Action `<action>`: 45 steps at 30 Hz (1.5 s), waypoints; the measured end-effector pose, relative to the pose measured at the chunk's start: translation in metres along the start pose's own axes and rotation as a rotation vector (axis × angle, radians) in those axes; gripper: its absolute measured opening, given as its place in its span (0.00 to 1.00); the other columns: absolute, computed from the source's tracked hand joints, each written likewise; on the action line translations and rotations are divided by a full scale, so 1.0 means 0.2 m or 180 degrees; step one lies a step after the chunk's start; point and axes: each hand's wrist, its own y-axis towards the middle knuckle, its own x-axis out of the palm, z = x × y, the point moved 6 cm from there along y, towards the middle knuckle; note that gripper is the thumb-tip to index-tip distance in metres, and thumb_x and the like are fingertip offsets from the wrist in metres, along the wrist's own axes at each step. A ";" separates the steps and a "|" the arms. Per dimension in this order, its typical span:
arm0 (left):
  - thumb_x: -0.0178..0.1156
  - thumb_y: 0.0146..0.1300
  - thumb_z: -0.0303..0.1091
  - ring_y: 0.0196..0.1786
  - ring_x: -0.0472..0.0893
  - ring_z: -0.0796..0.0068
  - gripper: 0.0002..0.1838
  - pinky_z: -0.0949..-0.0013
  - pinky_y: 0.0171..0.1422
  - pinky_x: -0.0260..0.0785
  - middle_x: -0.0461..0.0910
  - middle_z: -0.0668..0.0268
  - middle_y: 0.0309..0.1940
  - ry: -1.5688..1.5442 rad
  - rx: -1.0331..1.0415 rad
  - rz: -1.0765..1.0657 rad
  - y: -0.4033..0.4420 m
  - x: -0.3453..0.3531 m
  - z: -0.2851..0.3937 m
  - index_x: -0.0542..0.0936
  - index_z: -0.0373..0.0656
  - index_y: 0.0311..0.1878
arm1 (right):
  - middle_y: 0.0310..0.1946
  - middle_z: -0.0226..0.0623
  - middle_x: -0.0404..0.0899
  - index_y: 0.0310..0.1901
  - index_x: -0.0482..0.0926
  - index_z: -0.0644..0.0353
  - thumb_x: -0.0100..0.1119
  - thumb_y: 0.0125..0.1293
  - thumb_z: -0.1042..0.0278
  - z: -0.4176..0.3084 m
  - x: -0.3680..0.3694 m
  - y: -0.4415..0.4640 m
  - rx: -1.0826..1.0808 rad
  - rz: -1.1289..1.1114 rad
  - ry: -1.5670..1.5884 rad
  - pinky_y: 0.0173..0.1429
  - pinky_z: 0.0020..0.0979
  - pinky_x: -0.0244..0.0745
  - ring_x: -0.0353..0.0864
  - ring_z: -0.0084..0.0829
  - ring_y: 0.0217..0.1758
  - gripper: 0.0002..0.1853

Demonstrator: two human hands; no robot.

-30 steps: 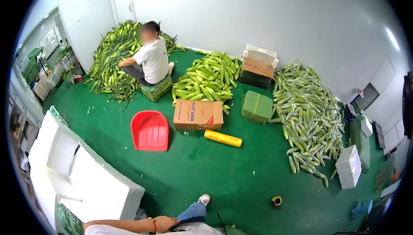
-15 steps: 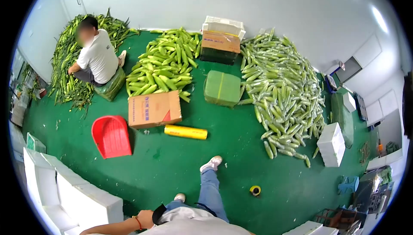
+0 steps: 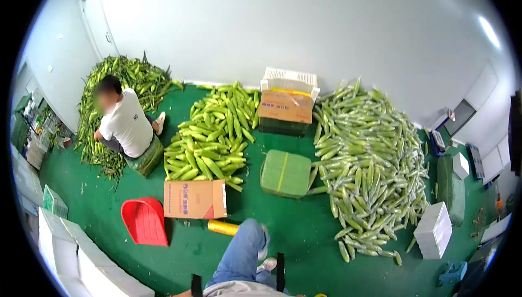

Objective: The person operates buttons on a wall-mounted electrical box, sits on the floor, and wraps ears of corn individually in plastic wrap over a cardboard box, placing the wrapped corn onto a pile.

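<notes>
Only a sliver of my left hand (image 3: 184,294) shows at the bottom edge, its fingers hidden, close to a black strap (image 3: 197,285). My right hand is out of sight. A second black strap (image 3: 280,271) hangs by my jeans-clad leg (image 3: 237,253). Ahead of my raised foot lies a yellow roll (image 3: 222,227), partly covered by my knee. Behind it stands a brown cardboard box (image 3: 194,199), and a red plastic seat (image 3: 144,222) is to its left. Husked green corn (image 3: 209,139) is heaped beyond the box. Plastic-wrapped corn (image 3: 375,172) forms a large pile on the right.
A co-worker (image 3: 128,123) sits beside a heap of unhusked corn (image 3: 98,90). A green wrapped bundle (image 3: 285,173) stands mid-floor, before a stacked carton (image 3: 285,106) and white crate (image 3: 289,81). White foam boxes stand at lower left (image 3: 89,259) and right (image 3: 433,230).
My view has tilted up and moved forward, so the piles sit lower in it. One leg has swung forward in a step. My left hand has dropped almost out of view.
</notes>
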 end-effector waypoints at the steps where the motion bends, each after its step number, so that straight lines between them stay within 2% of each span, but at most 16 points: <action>1: 0.58 0.62 0.30 0.58 0.70 0.70 0.22 0.65 0.63 0.63 0.72 0.58 0.56 0.0141 0.0068 0.0017 0.10 -0.05 0.02 0.70 0.34 0.59 | 0.31 0.35 0.81 0.48 0.79 0.63 0.54 0.71 0.53 -0.05 -0.03 0.02 0.0087 -0.0002 0.0092 0.41 0.26 0.73 0.79 0.29 0.31 0.19; 4: 0.55 0.62 0.27 0.66 0.67 0.67 0.27 0.65 0.71 0.60 0.69 0.54 0.65 0.0530 0.0471 -0.0008 0.41 -0.20 0.10 0.66 0.33 0.65 | 0.31 0.35 0.81 0.48 0.79 0.63 0.54 0.71 0.53 -0.19 -0.14 0.06 0.0403 -0.0013 0.0431 0.40 0.25 0.73 0.78 0.29 0.30 0.19; 7: 0.47 0.70 0.35 0.63 0.70 0.72 0.23 0.69 0.70 0.61 0.73 0.60 0.61 0.0327 -0.1274 -0.1134 0.81 -0.45 0.23 0.69 0.34 0.64 | 0.31 0.34 0.81 0.47 0.79 0.63 0.54 0.71 0.53 -0.43 -0.23 0.14 0.0739 0.0079 0.0923 0.40 0.25 0.72 0.78 0.28 0.30 0.19; 10: 0.45 0.75 0.37 0.65 0.68 0.77 0.21 0.72 0.73 0.55 0.72 0.64 0.62 -0.3552 -0.1508 -0.0601 1.08 -0.72 0.46 0.68 0.34 0.64 | 0.31 0.34 0.81 0.47 0.80 0.63 0.54 0.71 0.53 -0.88 -0.25 0.28 0.0801 0.0285 0.1017 0.40 0.24 0.72 0.78 0.28 0.30 0.19; 17: 0.46 0.76 0.40 0.56 0.74 0.77 0.21 0.71 0.64 0.66 0.77 0.65 0.54 -0.1889 -0.1487 0.0290 1.63 -1.31 0.85 0.73 0.34 0.61 | 0.32 0.26 0.82 0.44 0.84 0.60 0.58 0.70 0.58 -2.01 0.19 0.31 0.0112 0.0095 -0.2029 0.42 0.24 0.72 0.76 0.16 0.35 0.14; 20: 0.52 0.70 0.52 0.39 0.78 0.70 0.22 0.65 0.46 0.71 0.82 0.66 0.36 0.0151 -0.0288 -0.0818 1.95 -1.33 0.64 0.80 0.38 0.41 | 0.32 0.32 0.85 0.39 0.84 0.61 0.57 0.68 0.57 -2.55 0.38 0.31 -0.0586 0.0820 -0.1175 0.42 0.29 0.74 0.81 0.22 0.35 0.15; 22: 0.53 0.68 0.52 0.39 0.81 0.59 0.22 0.60 0.45 0.72 0.83 0.60 0.35 0.0766 0.0002 -0.1008 2.22 -1.43 0.62 0.80 0.40 0.36 | 0.30 0.37 0.84 0.37 0.84 0.61 0.56 0.68 0.54 -2.58 0.14 0.46 -0.1190 0.1284 -0.2651 0.41 0.32 0.75 0.83 0.27 0.34 0.17; 25: 0.53 0.64 0.48 0.40 0.82 0.48 0.13 0.51 0.46 0.73 0.83 0.55 0.35 0.2570 -0.0064 -0.0243 2.74 -1.76 0.66 0.80 0.52 0.42 | 0.25 0.41 0.81 0.29 0.80 0.63 0.62 0.62 0.51 -2.86 0.12 0.46 -0.0411 0.1784 -0.2942 0.36 0.34 0.74 0.82 0.30 0.30 0.19; 27: 0.55 0.65 0.44 0.35 0.83 0.54 0.12 0.56 0.41 0.74 0.82 0.56 0.31 0.2181 -0.0417 0.0935 2.89 -2.03 0.98 0.80 0.47 0.41 | 0.38 0.44 0.83 0.55 0.77 0.65 0.51 0.72 0.56 -3.08 0.11 0.45 -0.1306 0.2362 -0.3672 0.52 0.39 0.72 0.81 0.40 0.44 0.21; 29: 0.55 0.66 0.39 0.34 0.84 0.65 0.14 0.64 0.40 0.76 0.84 0.58 0.34 -0.0783 -0.0338 0.2102 3.14 -2.20 0.85 0.78 0.37 0.44 | 0.39 0.43 0.83 0.51 0.80 0.63 0.50 0.72 0.56 -3.30 -0.05 0.52 -0.0649 0.2604 -0.3152 0.57 0.39 0.70 0.80 0.38 0.47 0.19; 30: 0.55 0.66 0.35 0.32 0.82 0.74 0.12 0.70 0.38 0.74 0.82 0.61 0.31 -0.1750 -0.0639 0.2326 3.09 -2.22 1.09 0.78 0.35 0.45 | 0.23 0.37 0.79 0.32 0.80 0.62 0.66 0.58 0.57 -3.44 -0.15 0.53 -0.1542 0.2866 -0.2544 0.34 0.33 0.72 0.79 0.30 0.28 0.14; 33: 0.57 0.65 0.37 0.33 0.82 0.73 0.14 0.70 0.38 0.73 0.83 0.60 0.30 -0.0845 -0.0300 0.2156 3.29 -2.30 1.11 0.79 0.34 0.43 | 0.20 0.33 0.73 0.36 0.81 0.61 0.61 0.52 0.71 -3.88 -0.21 0.67 -0.1811 0.3008 -0.2904 0.31 0.32 0.69 0.74 0.29 0.24 0.09; 36: 0.57 0.65 0.38 0.34 0.82 0.73 0.13 0.70 0.39 0.73 0.83 0.60 0.30 0.0017 -0.0162 0.2592 3.30 -2.34 1.15 0.80 0.35 0.41 | 0.25 0.39 0.78 0.33 0.82 0.58 0.58 0.50 0.72 -4.19 -0.36 1.07 -0.2311 0.2409 -0.2680 0.36 0.34 0.72 0.77 0.37 0.28 0.07; 40: 0.53 0.66 0.32 0.19 0.72 0.76 0.09 0.72 0.22 0.64 0.73 0.67 0.19 -0.2593 -0.1943 0.3578 3.30 -2.06 0.69 0.74 0.39 0.30 | 0.28 0.41 0.77 0.32 0.82 0.55 0.61 0.53 0.72 -4.70 -0.41 1.50 -0.1643 0.1241 -0.3458 0.41 0.39 0.73 0.78 0.38 0.35 0.04; 42: 0.54 0.65 0.34 0.18 0.73 0.72 0.09 0.69 0.22 0.66 0.73 0.67 0.18 -0.3538 -0.1118 0.3359 3.44 -1.96 0.63 0.75 0.40 0.30 | 0.30 0.42 0.75 0.32 0.81 0.55 0.61 0.54 0.72 -4.98 -0.40 1.71 -0.1668 0.0965 -0.3936 0.43 0.40 0.72 0.77 0.41 0.37 0.04; 45: 0.56 0.63 0.34 0.26 0.78 0.64 0.08 0.63 0.33 0.71 0.78 0.61 0.23 -0.0257 -0.1356 0.3254 3.70 -1.92 0.83 0.77 0.39 0.34 | 0.32 0.43 0.74 0.33 0.78 0.56 0.59 0.56 0.74 -5.25 -0.44 1.90 -0.1666 0.0777 -0.4272 0.45 0.41 0.71 0.75 0.43 0.39 0.03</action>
